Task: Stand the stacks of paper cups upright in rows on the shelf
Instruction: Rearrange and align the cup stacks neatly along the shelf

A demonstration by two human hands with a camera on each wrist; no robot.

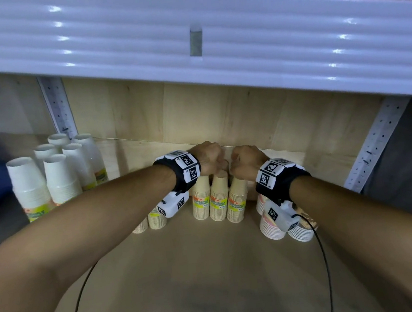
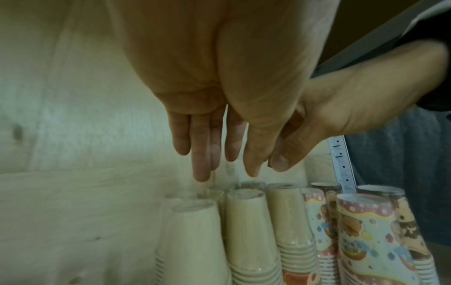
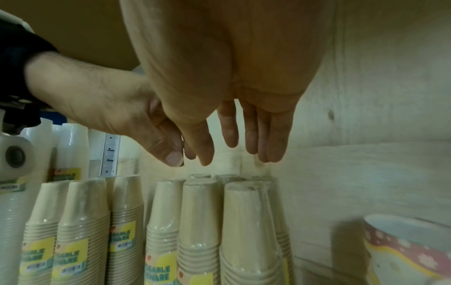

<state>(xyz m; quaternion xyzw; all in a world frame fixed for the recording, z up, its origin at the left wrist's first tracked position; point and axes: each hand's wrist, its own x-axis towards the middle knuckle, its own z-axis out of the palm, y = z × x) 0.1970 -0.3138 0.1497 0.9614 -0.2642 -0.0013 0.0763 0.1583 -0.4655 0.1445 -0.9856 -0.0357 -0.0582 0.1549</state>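
Several tan paper cup stacks (image 1: 219, 195) in clear wrap with yellow labels stand upright, bases up, at the back middle of the wooden shelf (image 1: 188, 274). My left hand (image 1: 210, 160) and right hand (image 1: 245, 161) hang side by side just above their tops. In the left wrist view the left hand (image 2: 231, 146) points its straight fingers down at the tan stacks (image 2: 246, 231) and holds nothing. The right hand (image 3: 231, 135) does the same over the tan stacks (image 3: 202, 221). Whether the fingertips touch the tops is unclear.
White cup stacks (image 1: 59, 173) stand in rows at the back left. Patterned cup stacks (image 1: 273, 222) stand to the right under my right wrist. The white upper shelf edge (image 1: 185, 41) hangs low overhead. Perforated uprights flank the bay.
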